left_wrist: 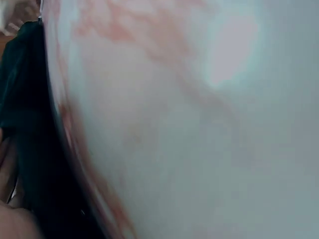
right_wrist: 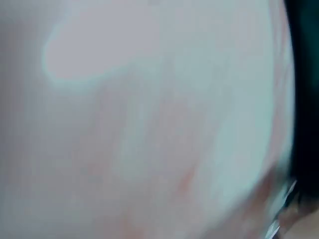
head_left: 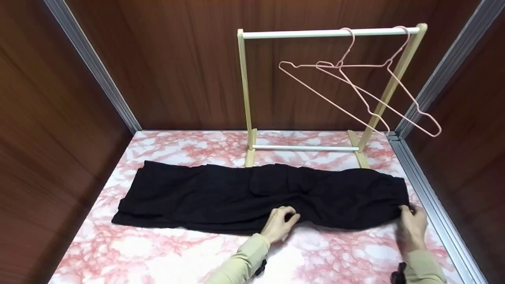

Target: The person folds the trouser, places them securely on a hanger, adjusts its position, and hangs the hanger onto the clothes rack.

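Black trousers lie folded lengthwise across the table, waistband to the right and leg ends to the left; a flap pocket shows on their upper side. My left hand pinches their near edge around the middle, thumb and index finger bent toward each other. At the near corner of the waistband, my right hand grips the cloth. The left wrist view has the dark cloth along its left side, with part of the left hand beside it. Only a sliver of the right hand appears in the right wrist view.
Behind the trousers stands a wooden rack with a white top rail. Two pink hangers hang at its right end. Brown panels with metal edge strips enclose the marbled pink-and-white table.
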{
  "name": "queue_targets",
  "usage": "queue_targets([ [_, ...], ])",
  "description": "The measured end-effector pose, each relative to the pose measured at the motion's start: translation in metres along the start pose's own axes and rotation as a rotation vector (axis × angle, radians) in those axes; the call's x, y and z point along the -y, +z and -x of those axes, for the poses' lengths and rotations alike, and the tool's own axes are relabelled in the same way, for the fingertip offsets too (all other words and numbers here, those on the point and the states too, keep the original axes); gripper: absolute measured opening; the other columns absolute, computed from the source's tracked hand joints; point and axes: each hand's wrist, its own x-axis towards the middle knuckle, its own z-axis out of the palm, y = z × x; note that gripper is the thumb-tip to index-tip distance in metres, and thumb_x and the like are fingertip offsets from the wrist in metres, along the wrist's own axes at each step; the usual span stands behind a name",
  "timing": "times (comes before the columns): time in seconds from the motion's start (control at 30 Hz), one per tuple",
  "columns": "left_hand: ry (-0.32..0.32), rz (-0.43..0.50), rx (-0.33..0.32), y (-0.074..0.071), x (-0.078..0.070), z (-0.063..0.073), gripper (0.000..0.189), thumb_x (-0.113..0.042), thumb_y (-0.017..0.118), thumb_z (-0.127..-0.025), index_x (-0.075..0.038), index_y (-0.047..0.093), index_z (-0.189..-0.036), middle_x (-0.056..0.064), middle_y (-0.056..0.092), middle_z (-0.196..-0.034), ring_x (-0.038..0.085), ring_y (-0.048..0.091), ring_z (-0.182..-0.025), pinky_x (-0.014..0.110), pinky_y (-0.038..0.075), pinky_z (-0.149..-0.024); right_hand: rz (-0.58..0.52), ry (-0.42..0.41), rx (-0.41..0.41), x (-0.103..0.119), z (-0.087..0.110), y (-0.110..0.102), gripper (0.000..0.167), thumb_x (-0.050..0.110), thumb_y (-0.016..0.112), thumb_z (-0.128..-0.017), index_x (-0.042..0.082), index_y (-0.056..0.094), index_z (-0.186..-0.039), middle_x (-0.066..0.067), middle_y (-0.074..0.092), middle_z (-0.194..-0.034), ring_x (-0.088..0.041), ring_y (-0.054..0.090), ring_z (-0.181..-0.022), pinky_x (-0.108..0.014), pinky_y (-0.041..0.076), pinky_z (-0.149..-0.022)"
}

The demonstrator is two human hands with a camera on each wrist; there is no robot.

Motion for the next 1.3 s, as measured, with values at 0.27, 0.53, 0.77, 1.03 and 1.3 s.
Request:
queue_targets([
  [0.27, -0.077, 0.214, 0.001, -0.001, -0.002, -0.004, 0.017, -0.025, 0.052, -0.104, -0.01, 0.056, -0.097, 0.008, 0.078, -0.084, 0.0, 0.054, -0.074, 0.019, 0.048, -0.077, -0.093, 0.061, 0.124, -0.002, -0.008, -0.012, 0.062, 0.041, 0.063, -0.097, 0.01, 0.044, -0.147, 0.016, 0.068, -0.108, 0.017, 0.05, -0.081, -0.004, 0.041, -0.08],
  [0.53, -0.234, 0.352, -0.057, -0.002, -0.008, -0.009, 0.014, -0.02, 0.055, -0.102, -0.009, 0.054, -0.11, 0.009, 0.073, -0.077, 0.008, 0.064, -0.071, 0.02, 0.048, -0.066, -0.246, -0.041, 0.06, 0.011, -0.008, -0.017, 0.053, 0.024, 0.056, -0.102, 0.017, 0.042, -0.154, 0.024, 0.063, -0.104, 0.019, 0.052, -0.078, -0.003, 0.045, -0.068],
  [0.77, -0.177, 0.48, -0.134, -0.002, -0.013, -0.011, 0.032, 0.002, 0.059, -0.088, -0.01, 0.056, -0.118, -0.008, 0.049, -0.058, -0.003, 0.042, -0.045, 0.014, 0.031, -0.047, 0.022, -0.329, -0.115, 0.021, -0.012, -0.021, 0.031, 0.018, 0.051, -0.102, 0.009, 0.067, -0.128, -0.002, 0.065, -0.131, -0.006, 0.059, -0.115, -0.011, 0.037, -0.095],
  [1.03, -0.15, 0.177, -0.028, 0.003, -0.013, -0.002, 0.024, -0.013, 0.063, -0.08, -0.016, 0.082, -0.094, 0.0, 0.073, -0.065, -0.01, 0.049, -0.056, 0.009, 0.043, -0.056, 0.544, -0.459, 0.067, 0.002, -0.011, -0.032, 0.041, 0.022, 0.04, -0.103, 0.003, 0.063, -0.13, -0.038, 0.054, -0.134, -0.057, 0.048, -0.115, -0.066, 0.026, -0.088],
  [1.3, -0.214, -0.018, 0.113, 0.001, -0.015, 0.014, 0.054, -0.033, 0.083, -0.076, -0.005, 0.073, -0.121, -0.01, 0.071, -0.065, 0.006, 0.059, -0.084, 0.017, 0.048, -0.087, 0.707, -0.523, 0.117, -0.005, -0.008, -0.029, 0.059, 0.042, 0.052, -0.101, -0.002, 0.051, -0.14, -0.041, 0.049, -0.134, -0.057, 0.043, -0.108, -0.071, 0.025, -0.086],
])
